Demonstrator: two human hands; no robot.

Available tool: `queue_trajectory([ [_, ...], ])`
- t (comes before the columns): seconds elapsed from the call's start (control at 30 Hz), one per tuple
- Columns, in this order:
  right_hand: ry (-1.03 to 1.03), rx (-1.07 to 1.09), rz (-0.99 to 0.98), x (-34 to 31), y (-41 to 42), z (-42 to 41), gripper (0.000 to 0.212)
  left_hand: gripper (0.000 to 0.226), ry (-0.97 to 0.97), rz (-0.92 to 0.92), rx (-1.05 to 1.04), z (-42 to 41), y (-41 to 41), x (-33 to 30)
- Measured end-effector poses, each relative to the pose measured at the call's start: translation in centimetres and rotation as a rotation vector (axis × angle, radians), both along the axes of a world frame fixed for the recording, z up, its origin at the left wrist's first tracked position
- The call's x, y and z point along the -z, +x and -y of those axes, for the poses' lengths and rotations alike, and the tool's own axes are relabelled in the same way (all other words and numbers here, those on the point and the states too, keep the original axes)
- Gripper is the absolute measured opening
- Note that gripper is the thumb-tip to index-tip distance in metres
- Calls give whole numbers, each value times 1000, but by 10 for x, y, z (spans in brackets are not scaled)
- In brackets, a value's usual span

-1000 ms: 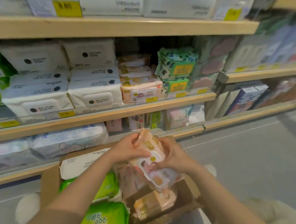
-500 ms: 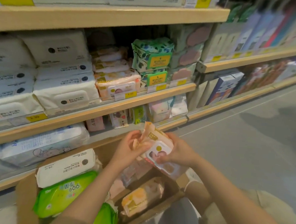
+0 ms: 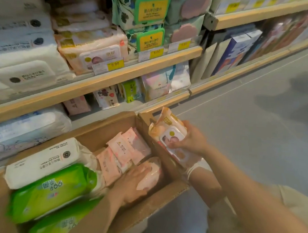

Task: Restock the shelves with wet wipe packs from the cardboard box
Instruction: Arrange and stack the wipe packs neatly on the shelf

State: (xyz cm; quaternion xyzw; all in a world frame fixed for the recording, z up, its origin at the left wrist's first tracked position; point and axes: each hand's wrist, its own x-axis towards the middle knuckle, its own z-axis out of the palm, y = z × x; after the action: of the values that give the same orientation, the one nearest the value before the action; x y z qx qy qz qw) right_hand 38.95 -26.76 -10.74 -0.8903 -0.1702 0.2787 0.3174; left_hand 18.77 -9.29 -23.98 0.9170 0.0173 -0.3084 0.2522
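The open cardboard box [image 3: 102,129] stands on the floor before the shelves. My right hand [image 3: 191,138] grips an orange-and-pink wet wipe pack [image 3: 168,130] with a white lid, held just over the box's right wall. My left hand [image 3: 135,180] is down inside the box, fingers wrapped over another orange pack [image 3: 150,173] lying at the bottom right. Matching orange packs [image 3: 94,49] are stacked on the middle shelf [image 3: 116,74] behind a 9.90 price tag.
In the box lie a white pack [image 3: 44,162], green packs [image 3: 51,189] and several thin pink packs [image 3: 124,150]. White packs [image 3: 24,68] fill the shelf's left, green floral packs [image 3: 146,20] its right. Grey floor [image 3: 249,113] opens to the right.
My left hand let go of the held pack and dropped into the box onto another orange pack. My right hand alone now holds the first pack, shifted right. The view tilted down.
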Motion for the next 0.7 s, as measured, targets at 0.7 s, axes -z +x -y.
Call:
queue_trajectory([
  [0.7, 80, -107, -51, -59, 24, -22, 84, 85, 2, 126, -256, -72, 26, -96],
])
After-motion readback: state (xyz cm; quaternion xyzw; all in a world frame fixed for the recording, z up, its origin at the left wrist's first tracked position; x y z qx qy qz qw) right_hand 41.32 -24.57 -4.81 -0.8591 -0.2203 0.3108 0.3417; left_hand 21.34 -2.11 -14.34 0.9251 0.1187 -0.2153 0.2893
